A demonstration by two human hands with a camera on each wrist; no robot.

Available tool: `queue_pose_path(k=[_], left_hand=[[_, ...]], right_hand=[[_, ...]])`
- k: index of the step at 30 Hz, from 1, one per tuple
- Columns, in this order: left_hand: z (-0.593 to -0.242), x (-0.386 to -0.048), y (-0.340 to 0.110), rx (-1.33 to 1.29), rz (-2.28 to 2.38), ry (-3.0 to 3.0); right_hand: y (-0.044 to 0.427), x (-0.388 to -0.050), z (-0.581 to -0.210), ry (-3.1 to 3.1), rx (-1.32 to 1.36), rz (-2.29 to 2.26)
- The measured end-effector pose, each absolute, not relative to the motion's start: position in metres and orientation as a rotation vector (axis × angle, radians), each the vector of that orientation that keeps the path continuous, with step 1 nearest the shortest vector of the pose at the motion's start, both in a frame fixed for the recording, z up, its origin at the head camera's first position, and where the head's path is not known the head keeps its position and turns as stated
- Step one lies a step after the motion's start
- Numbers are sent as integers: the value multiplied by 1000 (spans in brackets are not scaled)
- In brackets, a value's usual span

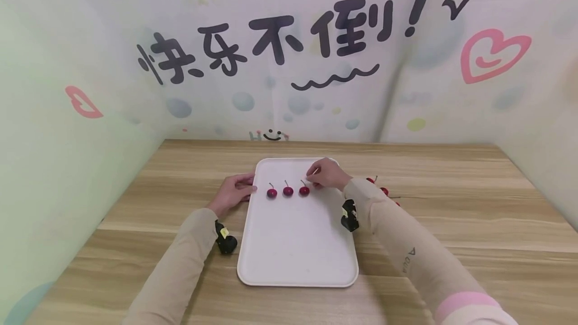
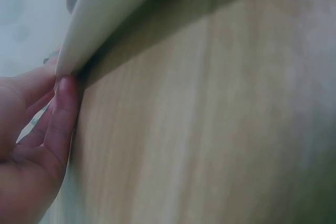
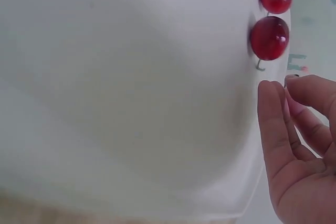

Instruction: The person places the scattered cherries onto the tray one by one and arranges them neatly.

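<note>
A white tray (image 1: pixel 298 245) lies on the wooden table. Three dark red cherries (image 1: pixel 288 191) with stems form a row across its upper part. My left hand (image 1: pixel 231 192) grips the tray's left rim; the left wrist view shows thumb and fingers on either side of the tray edge (image 2: pixel 113 17). Beside the rightmost cherry (image 1: pixel 304 191) is my right hand (image 1: pixel 327 173), over the tray's upper right. In the right wrist view its bent fingers (image 3: pixel 270 108) are just apart from that cherry's stem (image 3: pixel 260 66), and I see nothing held between them.
To the right of the tray, more cherries (image 1: pixel 384 191) lie on the table (image 1: pixel 474 204), partly hidden by my right forearm. A printed cloth (image 1: pixel 217 109) with writing and hearts stands behind the table, and pale walls flank both sides.
</note>
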State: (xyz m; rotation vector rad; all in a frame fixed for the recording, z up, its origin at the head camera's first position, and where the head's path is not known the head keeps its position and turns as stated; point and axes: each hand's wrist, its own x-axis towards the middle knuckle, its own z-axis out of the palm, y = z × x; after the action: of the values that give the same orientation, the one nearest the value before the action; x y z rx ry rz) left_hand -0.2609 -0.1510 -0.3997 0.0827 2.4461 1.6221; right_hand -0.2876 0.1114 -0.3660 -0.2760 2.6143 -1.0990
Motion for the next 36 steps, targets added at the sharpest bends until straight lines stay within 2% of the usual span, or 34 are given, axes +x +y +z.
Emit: queue_pose_path(k=[6,17,25,36], left_hand=[[-400,-260,-151,84,1614,2455],[-401,-262,-152,86,1618,2452],[-402,-262,-153,94,1624,2467],[-400,-260,-152,91,1605,2478]], right_hand=[[128,-281,-354,2561,-292,-1155],[190,-272,-340,2597,-349,-1205],[231,-264,-341,2638,-322,-1178],[259,-253,-347,2645,-279,-1155]])
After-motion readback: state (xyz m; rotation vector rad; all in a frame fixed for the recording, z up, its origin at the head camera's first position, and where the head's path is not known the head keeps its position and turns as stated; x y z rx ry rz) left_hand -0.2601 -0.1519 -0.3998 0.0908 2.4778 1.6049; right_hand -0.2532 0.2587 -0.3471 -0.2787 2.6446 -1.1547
